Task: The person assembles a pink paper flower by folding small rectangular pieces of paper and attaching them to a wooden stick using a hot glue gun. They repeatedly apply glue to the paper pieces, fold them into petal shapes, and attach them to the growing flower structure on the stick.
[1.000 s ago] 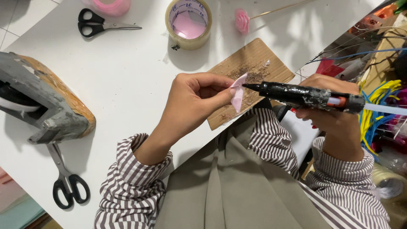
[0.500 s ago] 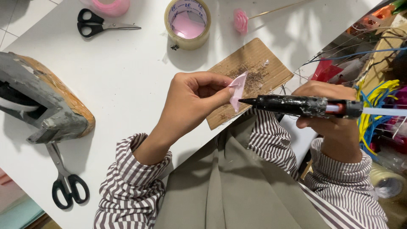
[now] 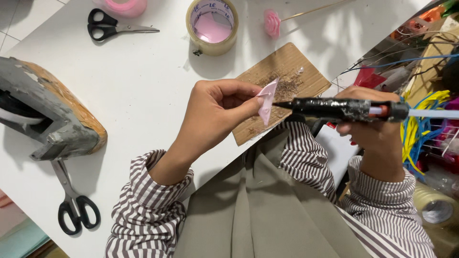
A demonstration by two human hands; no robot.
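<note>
The left hand (image 3: 215,112) pinches a small folded pink petal piece (image 3: 266,100) between thumb and fingertips, holding it upright over the near edge of the worktop (image 3: 138,95). The right hand (image 3: 373,126) is clenched around a black hot glue gun (image 3: 342,109), its body level and its dark nozzle pointing left, the tip now just beside the petal piece, at or almost at its right face; contact is too fine to tell. A half second ago the nozzle stood a little further to the right, and a second ago the gun was tilted with its tip higher, so the gun has levelled and closed in while the left hand barely shifted. Judging from that, glue is about to go, or is going, onto the petal piece.

Just beyond both hands lies a scrap of brown cardboard (image 3: 282,71), dusted with dark crumbs and glue residue. Further away from the left hand stands a roll of clear packing tape (image 3: 212,26) with a pink centre showing, and to its left black-handled scissors (image 3: 114,28). Beyond the right hand lies a finished pink ribbon rose (image 3: 272,23) on a thin stick. Well to the left of the left hand sits a worn grey tape dispenser (image 3: 52,119), with a second pair of scissors (image 3: 74,200) below it. To the right of the right hand, off the worktop, is a tangle of coloured wires and craft stock (image 3: 420,129), and another tape roll (image 3: 437,210).
</note>
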